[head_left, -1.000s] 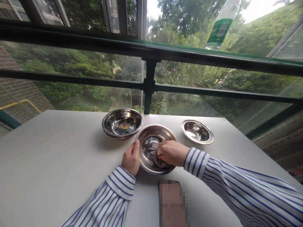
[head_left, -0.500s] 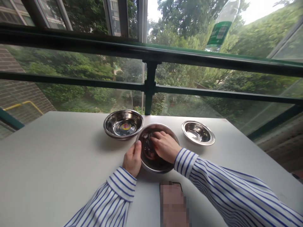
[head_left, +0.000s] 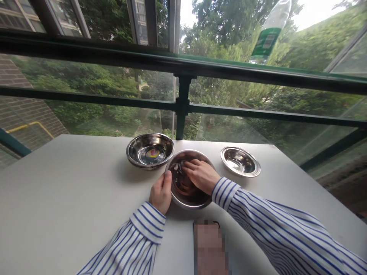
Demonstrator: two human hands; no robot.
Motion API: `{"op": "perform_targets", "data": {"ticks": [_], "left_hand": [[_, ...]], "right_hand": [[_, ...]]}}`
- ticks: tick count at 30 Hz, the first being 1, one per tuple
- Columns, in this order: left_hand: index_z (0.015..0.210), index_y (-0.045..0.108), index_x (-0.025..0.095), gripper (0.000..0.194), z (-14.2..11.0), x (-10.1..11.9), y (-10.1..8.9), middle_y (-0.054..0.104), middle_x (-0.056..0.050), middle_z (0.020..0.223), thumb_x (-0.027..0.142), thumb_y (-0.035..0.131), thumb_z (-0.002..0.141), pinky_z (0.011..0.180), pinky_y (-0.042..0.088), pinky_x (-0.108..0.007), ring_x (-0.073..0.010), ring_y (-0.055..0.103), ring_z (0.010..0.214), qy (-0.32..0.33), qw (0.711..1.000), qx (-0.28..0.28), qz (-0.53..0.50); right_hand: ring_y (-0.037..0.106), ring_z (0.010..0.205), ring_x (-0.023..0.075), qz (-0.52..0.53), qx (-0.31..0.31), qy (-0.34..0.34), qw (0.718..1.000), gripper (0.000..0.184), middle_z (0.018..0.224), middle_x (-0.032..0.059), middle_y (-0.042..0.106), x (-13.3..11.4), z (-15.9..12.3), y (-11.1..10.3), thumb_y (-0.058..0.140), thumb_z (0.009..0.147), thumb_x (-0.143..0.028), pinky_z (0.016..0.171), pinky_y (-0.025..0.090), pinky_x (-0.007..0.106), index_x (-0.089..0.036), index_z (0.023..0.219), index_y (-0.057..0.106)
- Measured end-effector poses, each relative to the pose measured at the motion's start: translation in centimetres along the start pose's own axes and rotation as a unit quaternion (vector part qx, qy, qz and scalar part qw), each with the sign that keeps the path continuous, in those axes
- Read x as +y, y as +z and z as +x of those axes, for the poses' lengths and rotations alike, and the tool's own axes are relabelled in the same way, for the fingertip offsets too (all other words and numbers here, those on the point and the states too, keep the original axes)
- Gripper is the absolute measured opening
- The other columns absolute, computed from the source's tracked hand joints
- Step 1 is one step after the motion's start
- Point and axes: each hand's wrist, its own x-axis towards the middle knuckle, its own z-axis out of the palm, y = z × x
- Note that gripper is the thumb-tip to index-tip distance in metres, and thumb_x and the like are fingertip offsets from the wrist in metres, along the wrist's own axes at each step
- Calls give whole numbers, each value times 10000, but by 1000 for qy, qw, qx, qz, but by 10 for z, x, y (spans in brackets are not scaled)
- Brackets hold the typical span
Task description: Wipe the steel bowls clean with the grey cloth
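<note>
Metal bowl point(head_left: 187, 194): round, shiny and silvery, its dark inner surface marked by reddish-brown reflections and pale specks; it is found mid-bench, between two other bowls.
Left hand point(head_left: 160, 193): the near-left side of the metal bowl is gripped, with the thumb laid at the rim.
Right hand point(head_left: 201, 175): placed inside, its fingers bent downward; whether anything is gripped beneath them cannot be told.
Left-side bowl point(head_left: 160, 143): a yellow-and-red sticker point(head_left: 153, 153) is seen inside.
Right-side bowl point(head_left: 242, 163): smaller, bright, wide-rimmed.
Bench point(head_left: 71, 206): white and smooth.
</note>
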Motion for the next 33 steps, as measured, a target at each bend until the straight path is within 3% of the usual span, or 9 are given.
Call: {"op": "perform_targets", "data": {"ticks": [3, 8, 10, 16, 18, 23, 27, 33], "left_hand": [[1003, 652, 122, 498, 1, -3, -2, 690, -111, 995, 500, 371, 838, 851, 431, -327, -246, 592, 984, -15, 1000, -3, 7], [950, 667, 124, 525, 3, -8, -3, 701, -111, 941, 528, 353, 834, 792, 447, -326, -249, 610, 917, -34, 999, 14, 20], [934, 672, 128, 526, 3, -8, -3, 705, -103, 926, 531, 348, 834, 779, 450, -318, -245, 615, 895, -33, 999, 6, 25], [1032, 649, 132, 535, 4, -6, -3, 677, -102, 1048, 521, 333, 846, 862, 424, -308, -236, 587, 1002, -23, 999, -28, 22], [1062, 636, 130, 536, 5, -7, -4, 666, -105, 1076, 519, 337, 847, 888, 413, -306, -233, 569, 1045, -26, 999, -31, 15], [978, 661, 116, 544, 6, -9, -5, 688, -118, 1007, 535, 345, 835, 884, 421, -318, -242, 588, 1011, -32, 999, -11, 11], [978, 658, 119, 541, 5, -8, -5, 682, -122, 1022, 536, 346, 833, 878, 423, -326, -246, 587, 1008, -28, 999, 8, 19], [952, 667, 120, 540, 5, -10, -5, 691, -119, 995, 540, 349, 832, 862, 433, -324, -244, 592, 996, -7, 1000, 17, 9]], "right_hand": [[473, 946, 213, 12, -5, -9, 1000, 265, 1133, 115, 575, -4, 5, 3, 404, 892, -210, 760, 383, 337, -142, 1073, 585], [491, 895, 150, 45, -54, -142, 987, 159, 1005, -10, 638, -13, -8, -7, 463, 876, -245, 709, 367, 265, -231, 884, 622], [494, 890, 148, 48, -66, -162, 983, 140, 978, -19, 646, -10, -12, -11, 480, 868, -240, 688, 359, 264, -232, 858, 620], [494, 903, 216, 47, -22, 5, 999, 227, 1030, 112, 621, -2, 1, -9, 436, 873, -185, 711, 360, 325, -132, 1024, 597], [498, 901, 218, 58, -14, 30, 998, 238, 1012, 120, 624, -9, 9, -7, 422, 872, -166, 742, 363, 329, -114, 1028, 593], [533, 881, 166, 113, -44, -5, 993, 219, 958, 44, 651, -29, 13, -11, 449, 875, -247, 773, 377, 254, -176, 988, 622], [574, 827, 146, 138, -105, -49, 984, 163, 860, -3, 668, -22, -4, -21, 522, 819, -227, 666, 384, 220, -254, 907, 657], [603, 714, 164, 142, -150, -32, 978, 130, 751, 26, 673, -20, -8, -27, 556, 770, -201, 606, 369, 238, -224, 789, 683]]}}
